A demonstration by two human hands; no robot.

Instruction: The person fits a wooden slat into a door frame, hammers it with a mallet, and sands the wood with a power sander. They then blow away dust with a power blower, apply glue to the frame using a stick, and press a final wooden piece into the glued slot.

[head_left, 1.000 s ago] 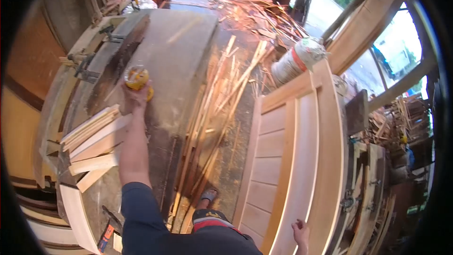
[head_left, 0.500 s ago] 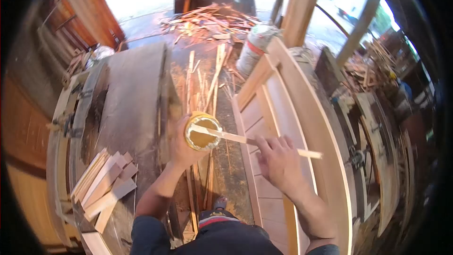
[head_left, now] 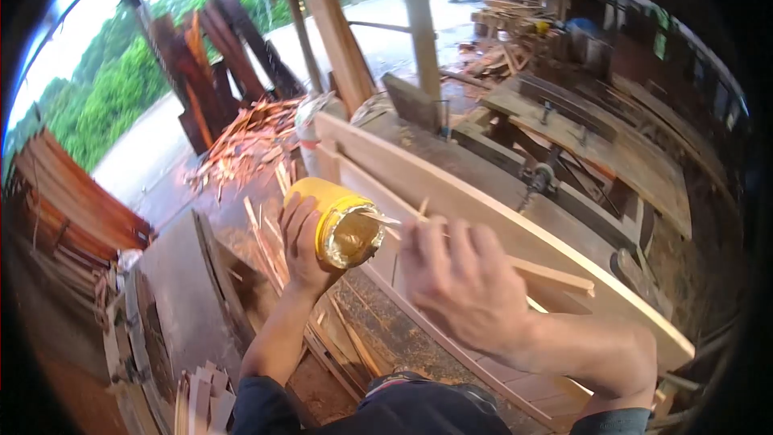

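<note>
My left hand [head_left: 302,248] is wrapped round a yellow plastic jar [head_left: 320,196], which is tipped so its open mouth faces right. Pale, whitish paste coats the rim, and a tan-coloured mass shows inside. In my right hand [head_left: 471,286] is a thin flat wooden stick [head_left: 555,275]. One end of it reaches the jar's mouth, while the other sticks out past my knuckles. Below and behind that hand, a pale wooden panelled frame [head_left: 592,264] stands on its edge. My right fingertips are partly hidden from view.
Scrap strips [head_left: 245,141] are heaped beyond the frame. A workbench with clamps [head_left: 543,177] stands at right, and a dark board-topped bench [head_left: 181,274] at left. Short wood pieces [head_left: 208,399] lie at lower left. A wooden post [head_left: 334,40] rises ahead.
My view has swung right. The jar has tilted further onto its side, mouth to the right. My right hand has moved closer to the jar with the stick.
</note>
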